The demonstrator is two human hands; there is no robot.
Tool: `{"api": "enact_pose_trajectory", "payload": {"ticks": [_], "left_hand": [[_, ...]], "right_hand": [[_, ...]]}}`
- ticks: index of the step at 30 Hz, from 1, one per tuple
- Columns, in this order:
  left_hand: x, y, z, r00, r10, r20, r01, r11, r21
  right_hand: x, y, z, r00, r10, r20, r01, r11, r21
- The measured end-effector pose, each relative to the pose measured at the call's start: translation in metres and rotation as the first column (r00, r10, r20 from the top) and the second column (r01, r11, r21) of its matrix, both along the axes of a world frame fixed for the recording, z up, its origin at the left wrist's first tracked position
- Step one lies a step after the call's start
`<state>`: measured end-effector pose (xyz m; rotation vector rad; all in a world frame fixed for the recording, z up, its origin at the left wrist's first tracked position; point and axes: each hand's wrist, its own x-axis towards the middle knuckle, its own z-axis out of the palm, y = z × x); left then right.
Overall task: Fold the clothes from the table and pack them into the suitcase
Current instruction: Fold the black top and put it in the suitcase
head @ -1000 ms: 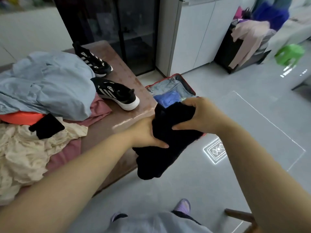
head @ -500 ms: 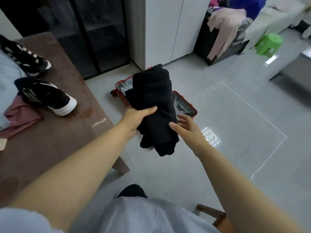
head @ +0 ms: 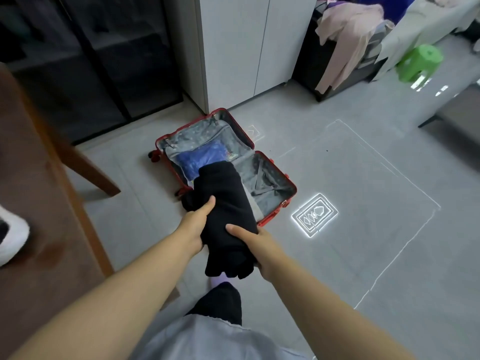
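- You are holding the folded black garment off the floor, over the near left edge of the open red suitcase.
- Your left grip is pinching the garment's left side, with the thumb lying on top and the fingers hidden under the cloth.
- Your right grip is curling round the right side, with the thumb pressing across the top.
- The suitcase is lying open on the grey floor. A blue bundle is sitting in its far half, and grey lining is showing in the near half.
- The brown desk is standing at your left, with a white shoe toe resting on it.
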<state>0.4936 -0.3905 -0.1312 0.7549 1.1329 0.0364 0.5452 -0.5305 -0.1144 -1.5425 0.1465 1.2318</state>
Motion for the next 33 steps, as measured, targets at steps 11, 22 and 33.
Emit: {"api": "enact_pose_trajectory", "payload": {"ticks": [11,22,33], "left_hand": [[0.099,0.035,-0.047,0.945,-0.3,-0.131,0.291,0.953,-0.085],[0.244,0.023,-0.15,0.993,0.021,-0.12,-0.028,0.998,-0.062],[0.3,0.021,-0.377,0.962,-0.022,-0.272,0.051,0.993,0.103]], "right_hand": [[0.128,0.043,-0.035,0.982,0.039,-0.186,-0.065,0.988,-0.137],[0.297,0.055,-0.136,0.958,0.281,-0.05,-0.285,0.939,-0.194],[0.349,0.051,-0.332,0.959,0.268,-0.093,-0.278,0.953,-0.12]]}}
